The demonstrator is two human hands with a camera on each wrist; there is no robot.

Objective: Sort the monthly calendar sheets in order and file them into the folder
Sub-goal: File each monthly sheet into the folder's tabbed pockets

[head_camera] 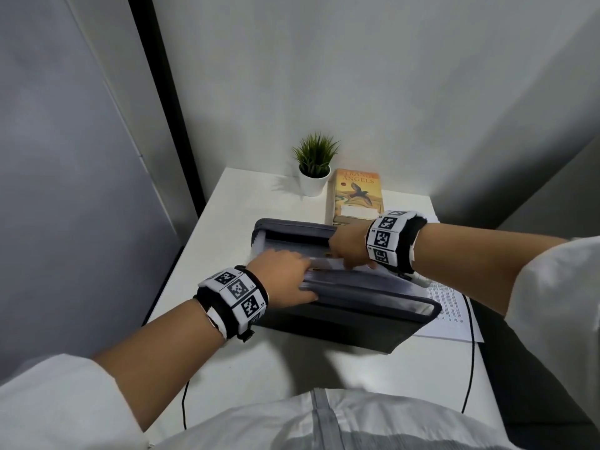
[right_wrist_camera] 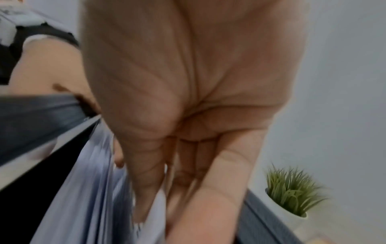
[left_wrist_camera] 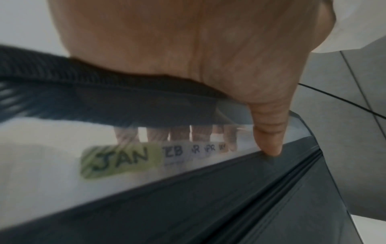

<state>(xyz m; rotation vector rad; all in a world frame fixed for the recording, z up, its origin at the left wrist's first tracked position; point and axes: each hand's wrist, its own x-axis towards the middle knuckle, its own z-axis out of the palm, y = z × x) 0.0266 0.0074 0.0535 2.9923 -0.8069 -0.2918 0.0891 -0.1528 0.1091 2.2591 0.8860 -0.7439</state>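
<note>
A grey accordion folder (head_camera: 341, 319) stands open on the white table (head_camera: 246, 203). My left hand (head_camera: 308, 277) pinches its translucent dividers (left_wrist_camera: 62, 156) at the left end, with the thumb (left_wrist_camera: 269, 137) in front and the fingers behind. Tabs marked JAN (left_wrist_camera: 119, 160) and FEB (left_wrist_camera: 174, 151) show through. My right hand (head_camera: 349, 264) reaches down into the folder from the far side. It pinches a white calendar sheet (right_wrist_camera: 154, 219) between thumb and fingers, beside the pale dividers (right_wrist_camera: 89, 181). The sheet's print is hidden.
A small potted plant (head_camera: 315, 167) and a stack of books topped by an orange one (head_camera: 357, 196) stand at the back of the table. Printed sheets (head_camera: 451, 313) lie to the right, partly under the folder. A black cable (head_camera: 470, 352) runs down the right edge.
</note>
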